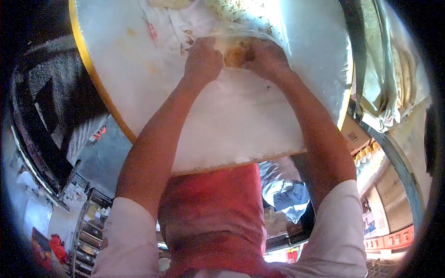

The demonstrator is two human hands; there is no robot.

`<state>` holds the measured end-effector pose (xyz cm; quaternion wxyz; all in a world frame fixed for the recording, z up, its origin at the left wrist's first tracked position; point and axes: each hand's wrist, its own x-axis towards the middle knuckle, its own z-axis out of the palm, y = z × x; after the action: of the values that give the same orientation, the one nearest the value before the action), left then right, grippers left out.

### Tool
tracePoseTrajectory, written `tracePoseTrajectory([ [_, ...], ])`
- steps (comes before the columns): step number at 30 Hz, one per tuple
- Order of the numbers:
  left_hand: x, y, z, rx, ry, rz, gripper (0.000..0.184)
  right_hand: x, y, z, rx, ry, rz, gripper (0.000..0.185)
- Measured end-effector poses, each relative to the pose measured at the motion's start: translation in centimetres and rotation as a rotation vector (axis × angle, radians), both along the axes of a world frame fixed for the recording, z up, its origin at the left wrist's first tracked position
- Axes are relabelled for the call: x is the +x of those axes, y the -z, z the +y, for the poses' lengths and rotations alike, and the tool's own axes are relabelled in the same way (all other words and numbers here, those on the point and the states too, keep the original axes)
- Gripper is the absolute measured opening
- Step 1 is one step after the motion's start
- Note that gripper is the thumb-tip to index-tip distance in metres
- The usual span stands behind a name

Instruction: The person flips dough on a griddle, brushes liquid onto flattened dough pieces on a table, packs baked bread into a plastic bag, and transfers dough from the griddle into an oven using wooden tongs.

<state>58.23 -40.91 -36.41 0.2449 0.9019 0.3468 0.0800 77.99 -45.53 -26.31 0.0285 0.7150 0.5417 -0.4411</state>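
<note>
Both hands are over the upper middle of a round white table with a yellow edge. My left hand is closed at the edge of a thin clear plastic bag. To its right, my right hand is curled round the other side of the bag, next to a golden-brown piece of food that lies between the hands. The fingertips are partly hidden. Just beyond the hands, more flat, speckled food lies under plastic, beside crumpled white plastic with red print.
Stacked flat pieces under cloth stand right of the table. Below them is a cardboard box. A wire rack is at the lower left, and a dark grey covered object at the left. A blue-grey plastic bag lies below the table edge.
</note>
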Motion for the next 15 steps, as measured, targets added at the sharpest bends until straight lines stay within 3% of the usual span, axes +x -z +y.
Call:
tracePoseTrajectory([
  [2,1.5,-2.8,0.6,-0.265,-0.266,0.096,0.032,0.3,0.9,-0.8,0.076,-0.011,-0.015,0.041],
  [4,1.7,-2.3,0.8,-0.304,-0.285,0.083,0.034,0.9,0.6,-0.9,0.152,-0.024,-0.033,0.041],
  [5,1.8,-2.1,1.0,-0.342,-0.302,0.072,0.036,1.4,0.4,-0.9,0.043,0.013,0.096,0.04],
  [9,2.3,-0.7,1.3,-0.314,-0.304,-0.002,0.034,1.9,1.1,-1.3,-0.083,0.081,0.287,0.035],
  [13,1.3,-0.7,1.7,-0.498,-0.213,0.051,0.03,3.1,-0.6,-1.7,-0.139,0.113,0.369,0.034],
  [15,1.2,-2.1,1.5,-0.548,-0.172,0.046,0.03,4.2,-0.4,-2.3,0.128,0.16,0.233,0.04],
])
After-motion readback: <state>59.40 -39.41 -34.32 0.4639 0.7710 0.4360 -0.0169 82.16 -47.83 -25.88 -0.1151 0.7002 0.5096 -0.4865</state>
